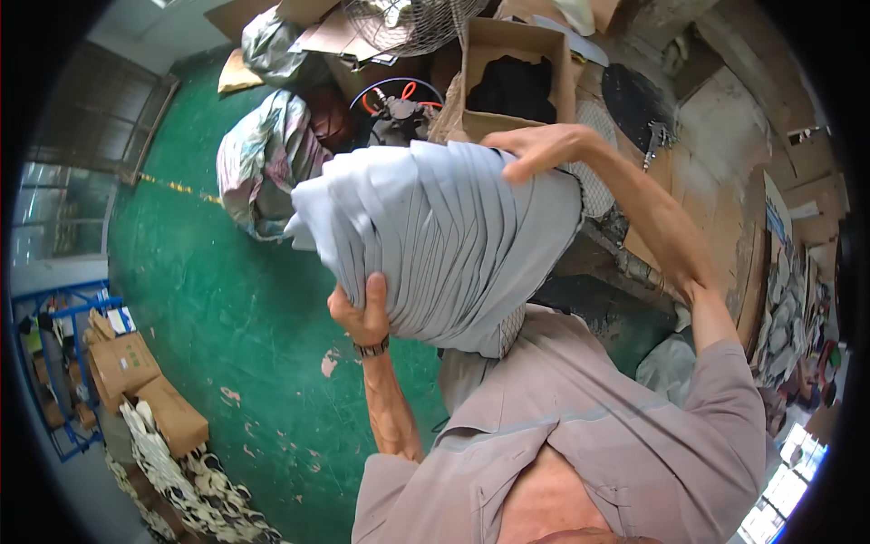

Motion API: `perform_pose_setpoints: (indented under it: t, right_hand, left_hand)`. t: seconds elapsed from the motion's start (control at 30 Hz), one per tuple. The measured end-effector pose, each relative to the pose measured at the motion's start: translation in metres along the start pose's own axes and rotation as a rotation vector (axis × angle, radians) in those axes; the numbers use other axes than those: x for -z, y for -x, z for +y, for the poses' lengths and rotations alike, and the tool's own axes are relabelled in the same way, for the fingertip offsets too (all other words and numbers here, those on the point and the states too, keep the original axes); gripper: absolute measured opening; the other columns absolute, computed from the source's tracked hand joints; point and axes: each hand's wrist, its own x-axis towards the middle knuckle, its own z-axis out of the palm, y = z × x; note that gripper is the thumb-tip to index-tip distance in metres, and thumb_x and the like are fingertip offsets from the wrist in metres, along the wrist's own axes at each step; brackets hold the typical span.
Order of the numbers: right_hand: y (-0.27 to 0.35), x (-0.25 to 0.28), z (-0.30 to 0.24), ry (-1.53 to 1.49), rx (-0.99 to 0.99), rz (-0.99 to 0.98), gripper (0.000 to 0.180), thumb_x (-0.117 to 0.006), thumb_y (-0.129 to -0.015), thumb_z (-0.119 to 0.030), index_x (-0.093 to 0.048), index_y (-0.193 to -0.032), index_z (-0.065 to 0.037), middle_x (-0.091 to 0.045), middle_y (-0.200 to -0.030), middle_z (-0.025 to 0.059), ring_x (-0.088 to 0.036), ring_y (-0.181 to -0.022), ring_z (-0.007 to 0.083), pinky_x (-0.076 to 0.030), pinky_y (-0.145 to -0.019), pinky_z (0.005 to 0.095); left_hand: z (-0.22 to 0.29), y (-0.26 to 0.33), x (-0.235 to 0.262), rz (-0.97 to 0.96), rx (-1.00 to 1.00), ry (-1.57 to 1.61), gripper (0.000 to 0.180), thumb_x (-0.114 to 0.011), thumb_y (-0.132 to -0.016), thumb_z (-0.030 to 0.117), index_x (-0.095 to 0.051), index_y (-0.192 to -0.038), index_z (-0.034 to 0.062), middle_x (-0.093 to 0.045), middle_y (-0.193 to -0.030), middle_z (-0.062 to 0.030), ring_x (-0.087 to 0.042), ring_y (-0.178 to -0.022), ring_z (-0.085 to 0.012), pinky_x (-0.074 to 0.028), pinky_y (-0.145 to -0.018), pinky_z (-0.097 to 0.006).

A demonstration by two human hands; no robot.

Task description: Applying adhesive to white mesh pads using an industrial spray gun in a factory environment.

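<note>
Pale grey-blue fabric pieces (444, 245), stacked thick and fanned at their edges, are held up in front of the person's chest, well above the green floor (227, 308). The left hand (362, 317) grips the stack from beneath, fingers curled up against its lower left edge, a dark band at the wrist. The right hand (535, 145) clamps the top of the stack, fingers hooked over its upper right edge, the forearm running down to the right. The stack sags between the two hands and hides much of what lies behind it.

Just beyond the stack sits a bulging patterned sack (263, 154), with a dark machine with red and blue hoses (399, 104) beside it. An open cardboard box (512, 63) with dark contents stands farther back, under a wire fan guard (408, 23). To the right runs a worn wooden workbench (725, 172); what lies along its far edge is too small and bent by the lens to tell, perhaps cut pieces. At lower left, cardboard boxes (136, 381) rest near a blue metal rack (63, 308) and a strip of black-and-white patterned cloth (190, 490).
</note>
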Motion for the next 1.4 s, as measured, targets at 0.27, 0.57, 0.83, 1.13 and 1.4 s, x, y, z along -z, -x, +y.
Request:
perform_pose_setpoints:
  t: [0.27, 0.57, 0.83, 1.13, 1.4]
  right_hand:
    - [-0.024, -0.034, 0.001, 0.071, 0.131, 0.172, 0.111, -0.079, -0.056, -0.062, -0.046, -0.143, -0.003, -0.053, -0.135, 0.0223, -0.05, -0.128, 0.0364, -0.038, -0.108, 0.0494]
    - [-0.003, -0.054, 0.013, -0.018, 0.102, 0.359, 0.09, -0.078, -0.057, -0.049, -0.058, -0.13, 0.0, -0.061, -0.123, 0.0182, -0.055, -0.12, 0.0332, -0.041, -0.104, 0.044]
    - [-0.011, -0.051, 0.011, 0.008, 0.047, 0.316, 0.083, -0.078, -0.063, -0.041, -0.057, -0.131, 0.001, -0.062, -0.121, 0.0177, -0.057, -0.116, 0.0311, -0.042, -0.103, 0.0419]
    - [0.013, -0.079, -0.009, 0.13, 0.097, 0.464, 0.068, -0.074, -0.069, -0.03, -0.058, -0.127, 0.0, -0.067, -0.112, 0.0154, -0.063, -0.105, 0.0234, -0.048, -0.092, 0.0354]
    - [0.071, -0.106, -0.016, 0.08, 0.089, 0.609, 0.049, -0.073, -0.07, -0.01, -0.061, -0.117, -0.001, -0.07, -0.09, 0.013, -0.068, -0.082, 0.0192, -0.052, -0.077, 0.0305]
  left_hand:
    - [0.002, 0.014, 0.012, 0.136, 0.087, 0.029, 0.031, -0.073, -0.088, 0.02, -0.067, -0.097, -0.0092, -0.071, -0.076, -0.0121, -0.064, -0.066, -0.0152, -0.05, -0.064, -0.031]
    - [-0.033, 0.011, 0.008, 0.163, 0.191, 0.082, 0.038, -0.074, -0.088, 0.021, -0.064, -0.106, -0.0108, -0.073, -0.085, -0.0115, -0.065, -0.073, -0.0155, -0.051, -0.071, -0.03]
    - [-0.024, 0.01, 0.014, -0.171, 0.056, -0.135, 0.109, -0.097, -0.05, 0.044, -0.049, -0.131, -0.0097, -0.07, -0.104, -0.0232, -0.07, -0.096, -0.0314, -0.055, -0.085, -0.04]
    - [-0.057, 0.004, 0.01, 0.108, 0.409, 0.229, 0.059, -0.088, -0.073, 0.019, -0.062, -0.118, -0.0077, -0.07, -0.103, -0.0113, -0.065, -0.09, -0.0186, -0.052, -0.083, -0.032]
    - [-0.115, -0.016, -0.008, 0.288, 0.41, 0.258, 0.062, -0.083, -0.08, 0.036, -0.062, -0.118, -0.0082, -0.069, -0.105, -0.0132, -0.064, -0.093, -0.0191, -0.051, -0.085, -0.033]
